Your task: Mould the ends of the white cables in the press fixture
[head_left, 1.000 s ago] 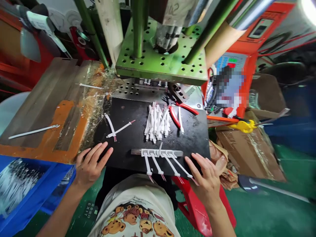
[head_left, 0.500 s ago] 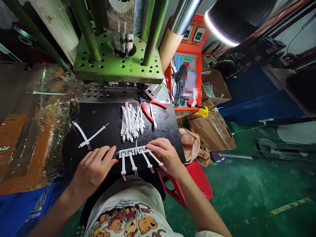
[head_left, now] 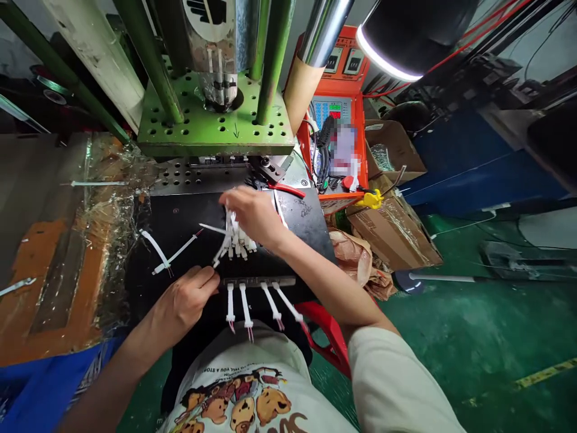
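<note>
My left hand (head_left: 187, 300) is closed in a pinch on the left end of a grey metal bar (head_left: 259, 281) lying at the near edge of the black work plate (head_left: 180, 216). Several white cable pieces (head_left: 246, 307) hang from the bar toward me. My right hand (head_left: 252, 215) reaches forward over the pile of white cable pieces (head_left: 237, 243) in the middle of the plate, fingers closed on a white moulded strip (head_left: 216, 230) lifted from there. Two crossed white cable pieces (head_left: 166, 252) lie at the plate's left.
A green perforated press platen (head_left: 211, 126) with green columns stands right behind the plate. Red-handled pliers (head_left: 283, 189) lie at the plate's back right. An orange control box (head_left: 336, 120) and cardboard boxes (head_left: 392, 231) are on the right; a lamp (head_left: 406, 36) hangs above.
My right hand left the bar's right end and moved forward to the pile, taking up a white strip. The white runner is off the bar. My left hand stayed at the bar's left end.
</note>
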`<state>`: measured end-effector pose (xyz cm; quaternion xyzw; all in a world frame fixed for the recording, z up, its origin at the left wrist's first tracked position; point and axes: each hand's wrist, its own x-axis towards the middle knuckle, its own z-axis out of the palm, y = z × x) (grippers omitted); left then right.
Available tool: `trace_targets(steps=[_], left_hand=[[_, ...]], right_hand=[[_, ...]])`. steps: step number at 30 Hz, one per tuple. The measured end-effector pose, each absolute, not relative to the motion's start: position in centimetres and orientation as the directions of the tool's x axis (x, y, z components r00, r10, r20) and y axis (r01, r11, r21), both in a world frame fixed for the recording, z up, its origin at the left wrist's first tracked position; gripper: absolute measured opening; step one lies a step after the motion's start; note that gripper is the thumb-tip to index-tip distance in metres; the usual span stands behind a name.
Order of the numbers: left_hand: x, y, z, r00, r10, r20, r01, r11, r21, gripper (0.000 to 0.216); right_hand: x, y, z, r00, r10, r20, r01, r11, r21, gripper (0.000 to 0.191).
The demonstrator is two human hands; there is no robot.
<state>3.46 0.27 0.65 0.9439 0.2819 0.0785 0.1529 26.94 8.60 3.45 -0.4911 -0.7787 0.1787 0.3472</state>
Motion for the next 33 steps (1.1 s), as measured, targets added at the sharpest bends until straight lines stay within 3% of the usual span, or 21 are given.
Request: trace_targets(steps=[3, 7, 9, 12, 19, 25, 33], left_hand=[[3.1, 0.1, 0.7, 0.801, 0.592, 0.085, 0.535, -0.774, 0.339, 0.019], [2.4, 1.9, 2.0, 0.805, 0.586, 0.090, 0.455, -0.709, 0.539, 0.022], [2.6, 3.6, 3.3, 0.742, 0.648, 0.172, 0.447, -0.669, 0.593, 0.021], [4.1, 6.1, 5.3, 0.593, 0.732, 0.335, 0.512, -0.664, 0.545, 0.026], [7.4, 8.0, 6.4, 0.733, 0.482, 0.480, 0.392, -0.876, 0.282, 0.027], [7.1, 8.1, 5.5, 0.777, 0.434, 0.455, 0.287, -0.889, 0.358, 0.021], [7.4, 7.9, 4.9, 0.787, 0.424, 0.449, 0.289, -0.896, 0.338, 0.014]], right_hand=[[27.9, 9.3, 4.5, -0.089, 0.916, 0.391, 0.648, 0.351, -0.676, 0.027], [30.1, 6.7, 4.9, 0.002, 0.951, 0.309, 0.611, 0.244, -0.753, 0.021], [30.5, 5.2, 4.7, 0.017, 0.956, 0.292, 0.582, 0.228, -0.780, 0.018], [30.1, 3.7, 4.7, 0.018, 0.944, 0.330, 0.592, 0.256, -0.765, 0.016], [29.6, 2.7, 5.8, -0.030, 0.931, 0.363, 0.665, 0.290, -0.689, 0.017], [30.0, 1.5, 5.4, -0.019, 0.931, 0.364, 0.701, 0.272, -0.659, 0.015], [30.7, -0.1, 5.5, 0.010, 0.910, 0.414, 0.707, 0.286, -0.646, 0.019]])
